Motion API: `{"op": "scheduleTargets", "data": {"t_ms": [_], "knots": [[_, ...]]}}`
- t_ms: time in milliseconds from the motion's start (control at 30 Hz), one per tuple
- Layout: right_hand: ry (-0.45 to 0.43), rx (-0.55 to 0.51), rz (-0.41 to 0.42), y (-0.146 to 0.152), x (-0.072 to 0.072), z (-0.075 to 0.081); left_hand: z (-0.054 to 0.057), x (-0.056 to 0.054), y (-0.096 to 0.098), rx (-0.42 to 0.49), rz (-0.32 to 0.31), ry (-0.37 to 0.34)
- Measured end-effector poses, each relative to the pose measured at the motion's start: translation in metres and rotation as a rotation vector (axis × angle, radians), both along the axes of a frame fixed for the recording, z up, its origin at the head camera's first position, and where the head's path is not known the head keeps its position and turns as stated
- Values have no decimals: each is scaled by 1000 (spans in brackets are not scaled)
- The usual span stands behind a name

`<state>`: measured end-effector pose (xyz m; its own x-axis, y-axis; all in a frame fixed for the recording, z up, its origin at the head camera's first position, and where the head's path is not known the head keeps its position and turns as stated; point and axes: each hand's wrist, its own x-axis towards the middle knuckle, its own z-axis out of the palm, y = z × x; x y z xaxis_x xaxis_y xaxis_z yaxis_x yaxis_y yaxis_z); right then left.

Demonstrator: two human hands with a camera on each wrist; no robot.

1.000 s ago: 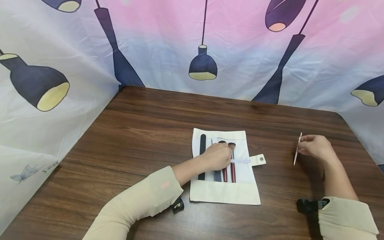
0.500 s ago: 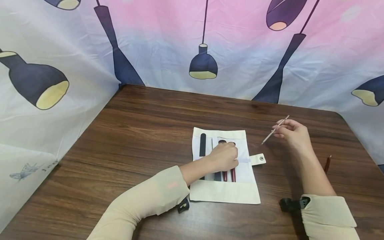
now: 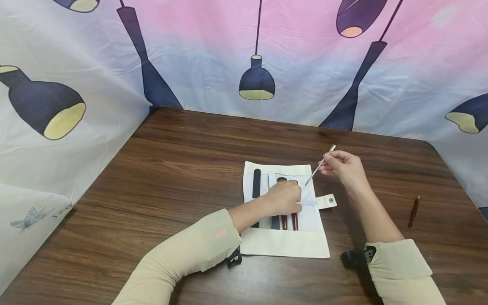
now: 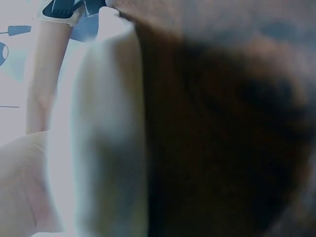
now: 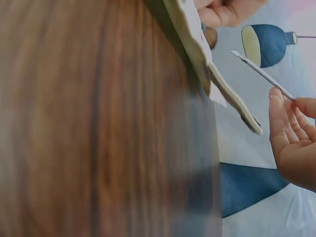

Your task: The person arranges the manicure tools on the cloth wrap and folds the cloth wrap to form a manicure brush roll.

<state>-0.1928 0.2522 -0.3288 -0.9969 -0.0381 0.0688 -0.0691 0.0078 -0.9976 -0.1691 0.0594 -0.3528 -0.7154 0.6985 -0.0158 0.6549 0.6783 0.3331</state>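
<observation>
A cream fabric tool roll [image 3: 286, 245] lies unfolded on the table. Above its middle is my left hand [image 3: 283, 199], fingers curled, pinching the white elastic band [image 3: 309, 202] that crosses the roll. Between the thumb and fingers of my right hand [image 3: 346, 170] is a slim metal cuticle pusher [image 5: 266, 75], slanted, its flat tip over the roll's upper right part. Two red-handled makeup brushes [image 3: 295, 222], a black nail file [image 3: 256, 184] and a grey flat file [image 3: 275, 223] sit in the roll, partly hidden by the left hand.
A dark red slim tool [image 3: 414, 212] with a small pale tip lies on the wooden table [image 3: 190, 169] at the right. The roll's snap tab [image 3: 327, 201] sticks out to the right. A lamp-patterned cloth [image 3: 213, 72] hangs behind the table.
My right hand has carried the cuticle pusher leftward from the table's right side to the roll, uncovering the dark red tool. The left hand has shifted slightly right along the band.
</observation>
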Motion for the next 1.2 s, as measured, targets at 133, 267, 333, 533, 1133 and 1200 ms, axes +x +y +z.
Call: {"op": "scheduleTargets", "data": {"t_ms": [133,267,333,533,1133,1200], "knots": [[-33,166,29,-7,-3,-3,-2,0,1,-3,10,18],[-64,311,51,-13,-6,-5,-3,0,1,2,9,63],[-81,351,62,-15,-7,-6,-3,1,1,0,9,84],[-114,389,117,-18,-10,-10,-2,1,1,-24,0,116],[-272,543,235,-27,-4,-11,-3,1,1,-69,-11,149],[-257,574,254,-27,-4,-11,-3,1,1,-72,-10,149]]}}
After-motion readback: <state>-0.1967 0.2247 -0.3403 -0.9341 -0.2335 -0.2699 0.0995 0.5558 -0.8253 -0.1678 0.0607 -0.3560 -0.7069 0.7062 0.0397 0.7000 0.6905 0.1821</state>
